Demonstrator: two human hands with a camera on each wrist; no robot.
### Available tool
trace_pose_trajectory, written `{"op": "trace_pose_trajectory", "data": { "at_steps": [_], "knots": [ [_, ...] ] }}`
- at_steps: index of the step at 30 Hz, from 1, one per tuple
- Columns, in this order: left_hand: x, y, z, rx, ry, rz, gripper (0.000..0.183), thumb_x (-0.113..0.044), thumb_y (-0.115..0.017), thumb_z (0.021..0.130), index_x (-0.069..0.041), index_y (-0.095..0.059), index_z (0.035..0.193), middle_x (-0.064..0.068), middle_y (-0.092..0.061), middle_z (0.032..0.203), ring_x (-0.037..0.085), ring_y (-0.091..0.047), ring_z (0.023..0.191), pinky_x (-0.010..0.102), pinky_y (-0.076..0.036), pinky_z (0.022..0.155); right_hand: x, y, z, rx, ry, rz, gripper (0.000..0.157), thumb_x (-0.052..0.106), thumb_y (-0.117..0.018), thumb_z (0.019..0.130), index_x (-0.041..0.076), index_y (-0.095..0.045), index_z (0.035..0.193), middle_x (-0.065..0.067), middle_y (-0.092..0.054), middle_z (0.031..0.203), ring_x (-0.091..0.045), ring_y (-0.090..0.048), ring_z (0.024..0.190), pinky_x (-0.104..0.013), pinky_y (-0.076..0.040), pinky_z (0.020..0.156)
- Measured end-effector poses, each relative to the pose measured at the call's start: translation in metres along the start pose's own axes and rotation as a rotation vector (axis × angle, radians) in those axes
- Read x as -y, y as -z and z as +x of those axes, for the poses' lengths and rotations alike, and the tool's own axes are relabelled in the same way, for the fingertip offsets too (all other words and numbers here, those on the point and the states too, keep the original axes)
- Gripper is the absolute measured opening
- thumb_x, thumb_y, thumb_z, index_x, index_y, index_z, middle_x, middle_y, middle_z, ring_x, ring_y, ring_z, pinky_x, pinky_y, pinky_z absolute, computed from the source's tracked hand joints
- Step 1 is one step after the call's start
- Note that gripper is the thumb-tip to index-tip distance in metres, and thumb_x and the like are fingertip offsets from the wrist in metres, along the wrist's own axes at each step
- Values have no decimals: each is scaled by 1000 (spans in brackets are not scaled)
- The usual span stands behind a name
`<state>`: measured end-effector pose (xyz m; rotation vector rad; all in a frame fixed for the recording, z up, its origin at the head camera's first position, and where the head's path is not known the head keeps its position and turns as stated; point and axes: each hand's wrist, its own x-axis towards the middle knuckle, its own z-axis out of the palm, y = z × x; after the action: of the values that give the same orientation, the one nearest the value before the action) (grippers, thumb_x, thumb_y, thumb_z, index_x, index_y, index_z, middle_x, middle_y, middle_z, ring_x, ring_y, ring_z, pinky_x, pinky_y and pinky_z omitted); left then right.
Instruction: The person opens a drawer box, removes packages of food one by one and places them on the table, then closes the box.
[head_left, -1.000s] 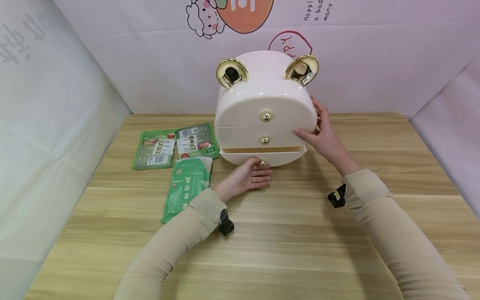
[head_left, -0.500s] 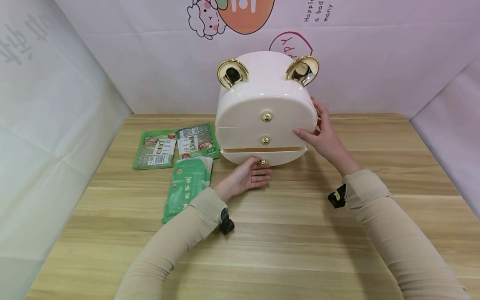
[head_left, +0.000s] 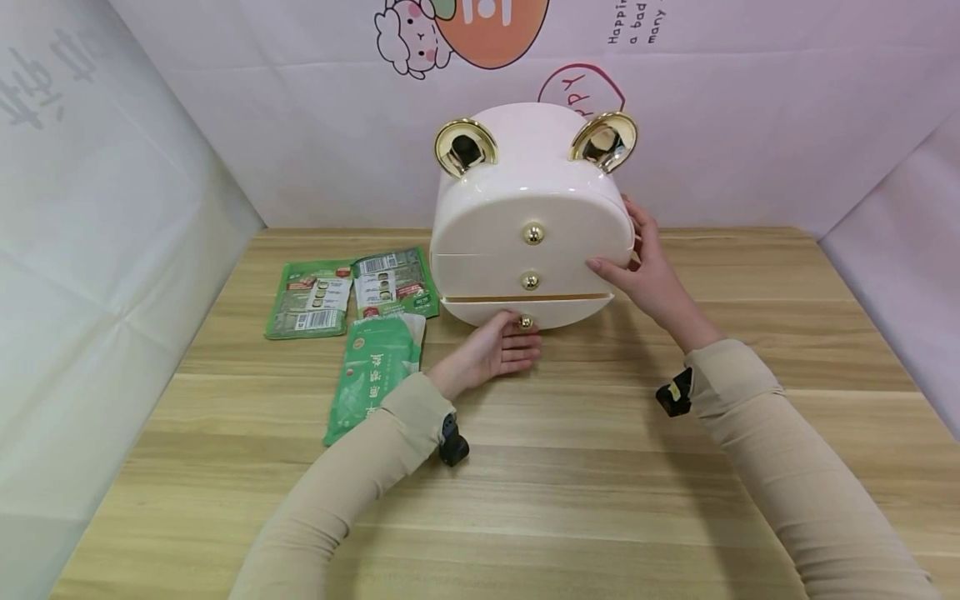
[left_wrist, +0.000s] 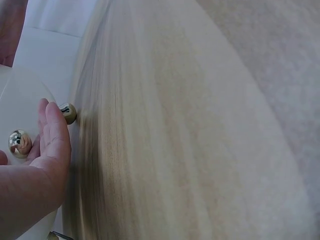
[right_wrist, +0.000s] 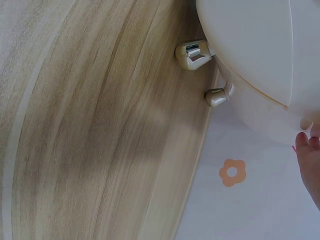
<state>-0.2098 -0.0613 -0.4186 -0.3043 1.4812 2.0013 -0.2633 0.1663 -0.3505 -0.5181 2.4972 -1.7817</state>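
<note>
A glossy white drawer organizer [head_left: 532, 167] with gold ears stands against the back cloth. Its bottom drawer [head_left: 480, 312] juts out, with a narrow gap along its top edge; the upper drawers sit flush. At the gold bottom knob [head_left: 526, 322], my left hand [head_left: 483, 350] has its thumb against the drawer front and its other fingers extended below the knob. The left wrist view shows those fingers [left_wrist: 56, 132] fairly straight. My right hand [head_left: 651, 271] grips the organizer's right side, thumb on the front and fingers around the edge. The right wrist view catches only part of this hand [right_wrist: 311, 160].
Two green snack packets [head_left: 309, 300] lie left of the organizer on the wooden table [head_left: 570, 492]. A larger green packet [head_left: 371, 371] lies in front of them, partly behind the left sleeve [head_left: 367, 467]. Gold feet [right_wrist: 192, 55] show beneath the organizer.
The bottom drawer has slid further in, narrowing the gap above it, and my left hand has moved slightly forward with it. My right hand has stayed on the organizer's side.
</note>
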Motion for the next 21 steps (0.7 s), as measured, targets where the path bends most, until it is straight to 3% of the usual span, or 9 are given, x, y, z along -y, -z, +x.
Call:
{"op": "trace_pose_trajectory", "data": {
  "at_steps": [8, 16, 21],
  "knots": [
    [-1, 0, 1, -7, 3, -4, 51, -36, -32, 101, -1, -48, 136, 17, -51, 140, 18, -60, 100, 38, -46, 104, -1, 1, 0, -3, -2, -15, 87, 14, -66, 89, 29, -8, 151, -2, -14, 158, -18, -34, 126, -16, -46, 91],
    [-1, 1, 3, -1, 1, -13, 52, -36, -31, 101, -1, -46, 137, 18, -49, 142, 24, -56, 115, 40, -44, 107, 0, 0, 0, -9, -5, -14, 87, 13, -66, 88, 30, -8, 151, -2, -17, 157, -13, -35, 122, -16, -45, 92],
    [-1, 1, 5, 4, 2, -24, 52, -36, -32, 101, -1, -46, 137, 18, -49, 142, 23, -56, 112, 40, -44, 105, 0, 0, 0, -6, 0, -19, 87, 12, -66, 89, 28, -8, 152, -3, -17, 157, -14, -35, 123, -19, -45, 93]
  ]
}}
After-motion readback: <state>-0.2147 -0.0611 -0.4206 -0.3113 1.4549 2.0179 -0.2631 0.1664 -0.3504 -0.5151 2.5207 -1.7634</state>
